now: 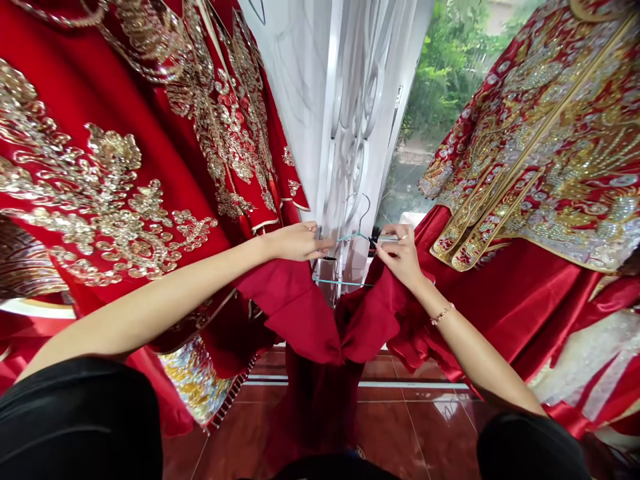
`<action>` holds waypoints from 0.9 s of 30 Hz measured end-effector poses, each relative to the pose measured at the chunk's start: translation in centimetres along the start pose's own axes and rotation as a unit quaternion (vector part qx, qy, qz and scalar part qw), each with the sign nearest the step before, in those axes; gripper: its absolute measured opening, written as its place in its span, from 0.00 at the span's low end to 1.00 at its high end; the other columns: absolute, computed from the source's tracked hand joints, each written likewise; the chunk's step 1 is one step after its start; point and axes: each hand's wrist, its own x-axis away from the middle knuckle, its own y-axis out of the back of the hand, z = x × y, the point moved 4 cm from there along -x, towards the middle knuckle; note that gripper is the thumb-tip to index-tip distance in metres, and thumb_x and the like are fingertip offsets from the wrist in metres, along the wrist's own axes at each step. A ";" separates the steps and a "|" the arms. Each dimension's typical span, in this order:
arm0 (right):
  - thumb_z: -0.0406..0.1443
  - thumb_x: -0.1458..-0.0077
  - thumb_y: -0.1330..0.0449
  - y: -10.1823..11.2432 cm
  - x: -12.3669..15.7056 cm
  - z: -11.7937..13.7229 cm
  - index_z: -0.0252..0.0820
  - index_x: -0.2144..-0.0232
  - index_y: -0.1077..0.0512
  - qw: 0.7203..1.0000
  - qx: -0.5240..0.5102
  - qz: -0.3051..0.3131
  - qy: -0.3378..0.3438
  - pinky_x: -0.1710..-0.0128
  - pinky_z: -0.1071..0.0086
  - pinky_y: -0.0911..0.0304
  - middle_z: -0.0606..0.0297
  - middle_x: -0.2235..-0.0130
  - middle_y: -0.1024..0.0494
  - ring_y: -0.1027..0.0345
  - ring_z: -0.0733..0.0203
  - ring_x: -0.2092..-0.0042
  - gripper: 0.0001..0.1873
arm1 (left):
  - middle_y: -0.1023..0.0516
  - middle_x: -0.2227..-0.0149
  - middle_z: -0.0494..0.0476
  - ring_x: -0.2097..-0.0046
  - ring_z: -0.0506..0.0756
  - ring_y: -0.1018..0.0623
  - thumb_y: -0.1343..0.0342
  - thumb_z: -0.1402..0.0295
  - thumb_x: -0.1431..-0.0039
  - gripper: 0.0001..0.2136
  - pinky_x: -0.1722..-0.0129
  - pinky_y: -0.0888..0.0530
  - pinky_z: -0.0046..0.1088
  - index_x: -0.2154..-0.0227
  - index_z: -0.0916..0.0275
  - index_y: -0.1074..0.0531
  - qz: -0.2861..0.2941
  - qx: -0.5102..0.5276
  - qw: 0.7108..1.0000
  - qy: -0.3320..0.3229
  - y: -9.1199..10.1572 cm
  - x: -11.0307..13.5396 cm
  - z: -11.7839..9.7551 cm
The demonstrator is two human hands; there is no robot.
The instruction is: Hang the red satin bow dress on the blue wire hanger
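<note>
A plain dark red skirt point(320, 320) hangs folded from a thin teal clip hanger point(356, 235) in front of me. My left hand point(295, 241) is closed, pinching the hanger's left clip and the cloth's top edge. On the other side my right hand point(400, 257) pinches the right clip and the cloth there; it wears a ring and a bracelet. The skirt's two top corners droop outward below my hands.
Red garments with heavy gold embroidery hang close at the left point(125, 167) and at the right point(545, 147). A white marbled wall panel point(330, 100) stands ahead, with a window onto greenery point(445, 73) beside it. Reddish floor tiles point(400, 427) lie below.
</note>
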 end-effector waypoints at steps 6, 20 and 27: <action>0.43 0.39 0.44 -1.4 0.7 -2.5 0.43 0.57 0.33 0.969 0.017 0.140 -0.202 0.67 0.65 0.35 0.61 0.66 0.22 0.31 0.57 0.70 0.13 | 0.30 0.81 0.53 0.77 0.55 0.35 0.53 0.61 0.32 0.14 0.58 0.31 0.35 0.70 0.57 0.26 0.001 0.002 0.999 -0.047 1.5 0.3 0.6; 0.35 0.33 0.55 -1.2 -0.1 -1.7 0.43 0.41 0.29 0.920 0.237 0.302 -0.073 0.69 0.67 0.35 0.54 0.50 0.18 0.21 0.50 0.58 0.23 | 0.24 0.76 0.54 0.69 0.57 0.25 0.49 0.63 0.35 0.09 0.55 0.31 0.35 0.66 0.56 0.25 -0.074 0.061 0.993 -0.066 2.6 -4.0 -0.2; 0.35 0.35 0.52 -1.3 1.5 -2.4 0.41 0.52 0.22 0.967 0.166 0.164 -0.100 0.68 0.68 0.34 0.53 0.58 0.15 0.20 0.53 0.62 0.20 | 0.22 0.50 0.64 0.50 0.59 0.22 0.51 0.64 0.33 0.17 0.58 0.26 0.30 0.45 0.63 0.33 -0.120 0.147 0.960 0.204 -0.8 1.1 -0.5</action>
